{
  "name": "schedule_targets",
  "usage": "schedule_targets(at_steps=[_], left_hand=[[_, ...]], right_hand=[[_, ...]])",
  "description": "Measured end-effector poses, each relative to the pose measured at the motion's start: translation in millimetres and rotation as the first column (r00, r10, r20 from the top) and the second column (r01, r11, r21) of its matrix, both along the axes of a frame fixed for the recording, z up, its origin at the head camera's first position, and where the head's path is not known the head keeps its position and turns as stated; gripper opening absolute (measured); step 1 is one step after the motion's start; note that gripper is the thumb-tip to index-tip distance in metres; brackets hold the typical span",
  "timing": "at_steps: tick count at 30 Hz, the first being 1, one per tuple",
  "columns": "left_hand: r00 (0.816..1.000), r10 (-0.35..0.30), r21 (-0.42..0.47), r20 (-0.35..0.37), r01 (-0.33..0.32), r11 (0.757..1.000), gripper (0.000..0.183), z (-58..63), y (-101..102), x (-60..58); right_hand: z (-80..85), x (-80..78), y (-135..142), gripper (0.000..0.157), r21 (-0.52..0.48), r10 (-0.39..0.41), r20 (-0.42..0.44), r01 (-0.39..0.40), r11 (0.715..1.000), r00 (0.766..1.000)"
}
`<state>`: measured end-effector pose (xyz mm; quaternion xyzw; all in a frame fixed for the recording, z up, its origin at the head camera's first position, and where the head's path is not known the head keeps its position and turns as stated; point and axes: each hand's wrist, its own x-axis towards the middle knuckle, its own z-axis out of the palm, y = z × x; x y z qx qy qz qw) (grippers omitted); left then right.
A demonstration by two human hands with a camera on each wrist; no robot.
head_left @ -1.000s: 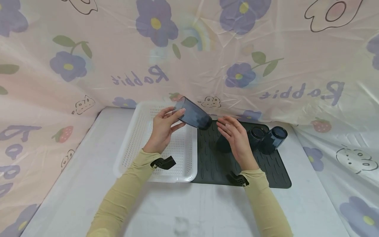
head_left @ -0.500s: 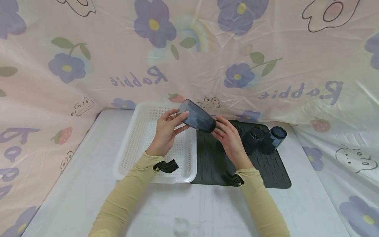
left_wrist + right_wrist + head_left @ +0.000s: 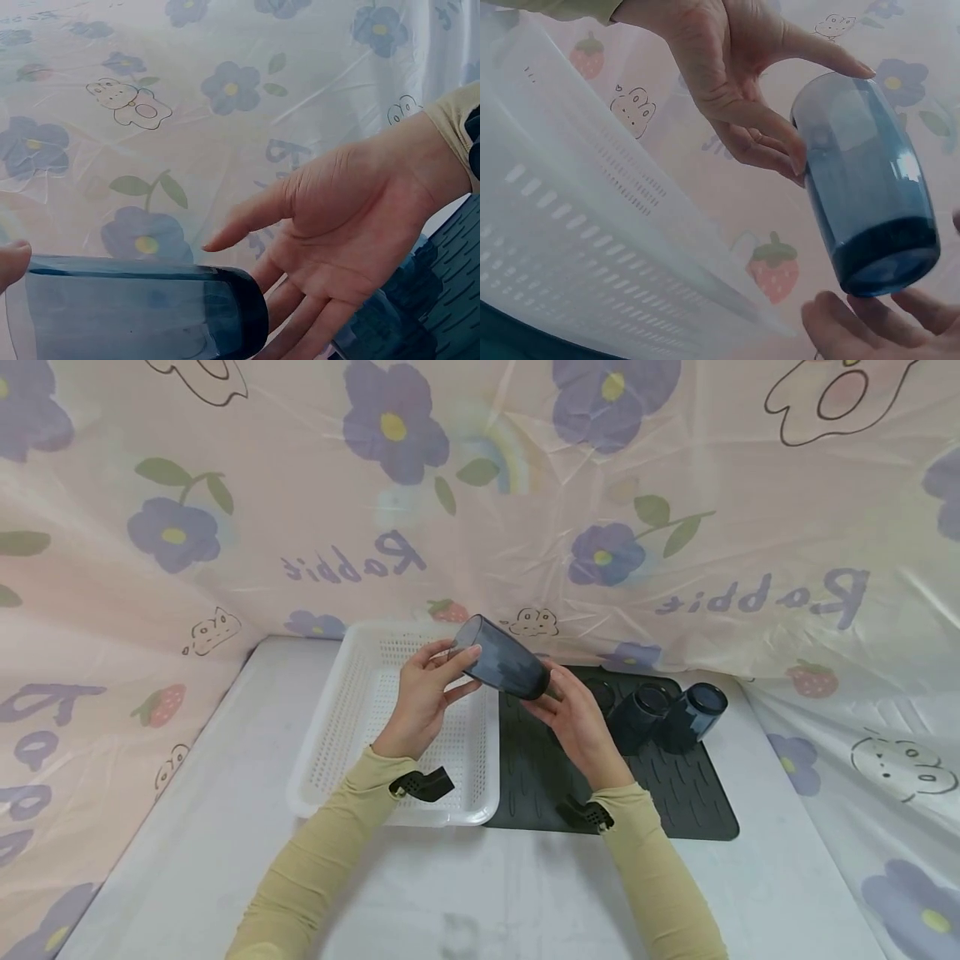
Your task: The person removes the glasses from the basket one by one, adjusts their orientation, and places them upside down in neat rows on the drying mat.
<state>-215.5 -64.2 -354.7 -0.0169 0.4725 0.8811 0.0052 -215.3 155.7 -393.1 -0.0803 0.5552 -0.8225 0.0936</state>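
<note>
A blue-tinted glass tumbler [image 3: 506, 660] is held tilted in the air, its mouth up to the left and its thick base down to the right. My left hand [image 3: 418, 706] pinches it near the rim, thumb on the near side and fingers opposite, as the right wrist view also shows. At the base is my right hand [image 3: 576, 722], its loosely bent fingers under and behind the glass. In the left wrist view the thumb of that right hand [image 3: 337, 217] stands apart from the tumbler [image 3: 135, 311].
Below the left hand lies a white perforated plastic basket [image 3: 318, 752]. Right of it is a dark ridged drying mat [image 3: 525, 785]. Upside-down tumblers stand at its right, including one at the end [image 3: 690, 718] and a neighbour [image 3: 640, 718]; another is partly hidden. A patterned curtain [image 3: 480, 527] hangs behind.
The right hand has moved left from beside the tumbler to its base. Left hand and tumbler have shifted slightly right and down.
</note>
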Motion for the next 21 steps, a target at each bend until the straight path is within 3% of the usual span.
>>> schedule_targets(at_steps=[4, 11, 16, 21], left_hand=[[1.0, -0.019, -0.016, -0.001, 0.019, 1.0, 0.052, -3.1, 1.5, 0.6], [0.993, -0.12, -0.033, 0.014, 0.12, 0.992, 0.052, -3.1, -3.9, 1.9], [0.977, -0.211, -0.059, -0.002, 0.21, 0.976, 0.057, -2.8, -10.5, 2.0], [0.95, -0.311, -0.1, -0.002, 0.309, 0.946, 0.054, -4.6, -15.4, 2.3]], right_hand=[[-2.0, -1.6, -5.3, 0.05, 0.013, 0.025, 0.003, -0.026, 1.0, 1.0], [-1.5, -0.9, -5.2, 0.055, 0.07, -0.025, -0.018, 0.026, 0.997, 1.0], [2.7, 1.7, -0.8, 0.051, 0.103, -0.061, -0.053, 0.066, 0.992, 0.997], [10.7, 4.5, 5.9, 0.05, 0.039, -0.093, -0.08, 0.097, 0.995, 0.992]])
